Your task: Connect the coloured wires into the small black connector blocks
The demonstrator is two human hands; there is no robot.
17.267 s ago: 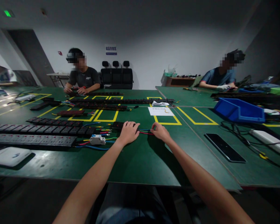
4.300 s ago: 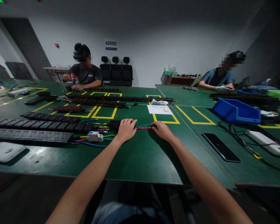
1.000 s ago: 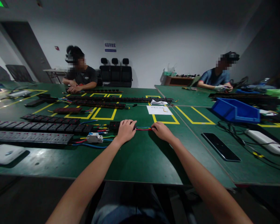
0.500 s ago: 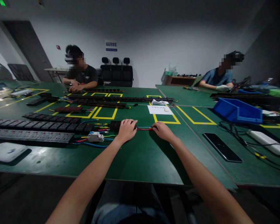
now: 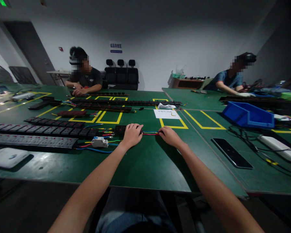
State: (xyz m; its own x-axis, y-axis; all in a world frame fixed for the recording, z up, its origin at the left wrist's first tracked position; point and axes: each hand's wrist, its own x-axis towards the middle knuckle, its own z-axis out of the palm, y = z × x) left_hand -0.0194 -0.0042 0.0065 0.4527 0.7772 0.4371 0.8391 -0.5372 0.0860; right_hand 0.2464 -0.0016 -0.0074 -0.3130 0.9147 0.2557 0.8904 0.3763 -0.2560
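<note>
My left hand [image 5: 133, 134] lies over the right end of a short black socket block [image 5: 120, 130], its fingers curled round it. Red, blue and green wires [image 5: 150, 133] run from the block to the right, close to the table surface. At their far end my right hand [image 5: 168, 135] is closed in a pinch on the wires, hiding their tips. Left of the block are loose wire ends with ring terminals [image 5: 109, 132]. A small white circuit breaker [image 5: 100, 142] sits on red and blue leads beside a long black socket strip [image 5: 38, 141].
More socket strips [image 5: 102, 106] lie farther back on the green table [image 5: 140, 168]. A sheet of paper [image 5: 163, 114] lies beyond my hands. To the right are a phone [image 5: 231, 153], a blue bin [image 5: 248, 115] and a white power strip [image 5: 280, 148]. Two people work across the table.
My hands keep their hold and have hardly moved. The person at the far right has leaned and stretched a gloved hand farther to the right.
</note>
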